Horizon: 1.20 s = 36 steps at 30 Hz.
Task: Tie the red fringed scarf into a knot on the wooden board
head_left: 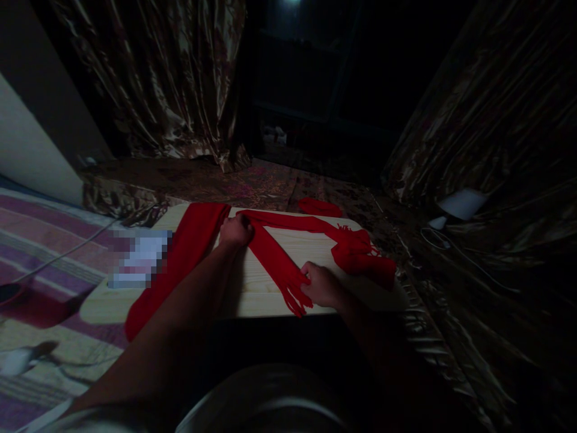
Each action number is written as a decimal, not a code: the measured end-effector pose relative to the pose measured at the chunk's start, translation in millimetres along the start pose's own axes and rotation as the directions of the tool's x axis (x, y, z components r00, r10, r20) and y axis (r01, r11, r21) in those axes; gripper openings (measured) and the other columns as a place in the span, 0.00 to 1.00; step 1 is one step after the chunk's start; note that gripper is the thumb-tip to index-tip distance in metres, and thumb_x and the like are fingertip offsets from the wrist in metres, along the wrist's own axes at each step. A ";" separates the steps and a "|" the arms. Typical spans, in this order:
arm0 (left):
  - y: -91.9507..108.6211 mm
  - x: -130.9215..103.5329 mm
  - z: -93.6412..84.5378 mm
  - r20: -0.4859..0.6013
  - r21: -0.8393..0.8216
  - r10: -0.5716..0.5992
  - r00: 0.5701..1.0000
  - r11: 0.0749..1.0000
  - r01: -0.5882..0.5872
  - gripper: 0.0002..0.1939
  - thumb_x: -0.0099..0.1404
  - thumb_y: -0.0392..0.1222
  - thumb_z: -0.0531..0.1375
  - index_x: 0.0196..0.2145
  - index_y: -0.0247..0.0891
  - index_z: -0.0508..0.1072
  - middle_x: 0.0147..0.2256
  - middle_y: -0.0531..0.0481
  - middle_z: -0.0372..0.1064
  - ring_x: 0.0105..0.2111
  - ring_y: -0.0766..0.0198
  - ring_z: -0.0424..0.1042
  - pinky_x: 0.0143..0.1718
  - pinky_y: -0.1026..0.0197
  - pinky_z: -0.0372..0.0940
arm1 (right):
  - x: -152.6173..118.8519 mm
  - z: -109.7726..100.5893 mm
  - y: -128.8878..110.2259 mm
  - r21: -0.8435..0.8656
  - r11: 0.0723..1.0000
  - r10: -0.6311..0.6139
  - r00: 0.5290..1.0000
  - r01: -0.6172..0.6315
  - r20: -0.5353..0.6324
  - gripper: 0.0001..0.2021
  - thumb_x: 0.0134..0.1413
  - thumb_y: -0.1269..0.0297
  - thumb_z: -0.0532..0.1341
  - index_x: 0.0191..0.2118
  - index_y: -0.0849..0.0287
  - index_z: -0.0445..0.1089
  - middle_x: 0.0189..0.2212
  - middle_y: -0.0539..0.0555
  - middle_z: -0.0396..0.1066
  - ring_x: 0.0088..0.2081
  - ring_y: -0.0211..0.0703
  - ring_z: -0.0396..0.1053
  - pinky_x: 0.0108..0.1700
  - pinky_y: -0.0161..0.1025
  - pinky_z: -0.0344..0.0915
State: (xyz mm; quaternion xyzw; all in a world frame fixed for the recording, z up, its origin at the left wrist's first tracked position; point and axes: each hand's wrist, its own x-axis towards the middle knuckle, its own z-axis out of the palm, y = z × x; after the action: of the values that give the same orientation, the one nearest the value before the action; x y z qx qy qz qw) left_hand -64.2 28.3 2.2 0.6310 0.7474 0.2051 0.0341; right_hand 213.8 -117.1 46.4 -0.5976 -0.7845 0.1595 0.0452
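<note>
– how are the hands posed?
– the left hand (pixel 237 230), knuckles up, curls at twelve o'clock on the pale, rounded wooden board (pixel 259 294); i can't tell whether it grips. the right hand (pixel 321 284), at four, pinches.
– pinches what?
– the long red fringed cloth scarf (pixel 273 257): it slants from that pinch toward ten o'clock, folding at the left hand.
</note>
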 end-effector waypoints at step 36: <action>-6.5 4.1 2.9 -0.008 0.055 0.079 0.997 0.995 -0.078 0.22 0.66 0.51 0.51 0.47 0.38 0.77 0.46 0.37 0.76 0.49 0.44 0.72 0.49 0.50 0.67 | 24.7 -33.3 88.5 -0.338 0.927 0.092 0.973 -0.160 -0.210 0.17 0.53 0.78 0.57 0.49 0.65 0.73 0.47 0.64 0.75 0.51 0.49 0.69 0.54 0.41 0.59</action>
State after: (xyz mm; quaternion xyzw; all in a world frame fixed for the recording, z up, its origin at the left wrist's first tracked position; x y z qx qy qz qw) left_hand -70.2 32.2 -1.8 0.6596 0.7275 0.1888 0.0048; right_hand 297.2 -66.3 48.0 -0.6579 -0.7521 -0.0388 0.0017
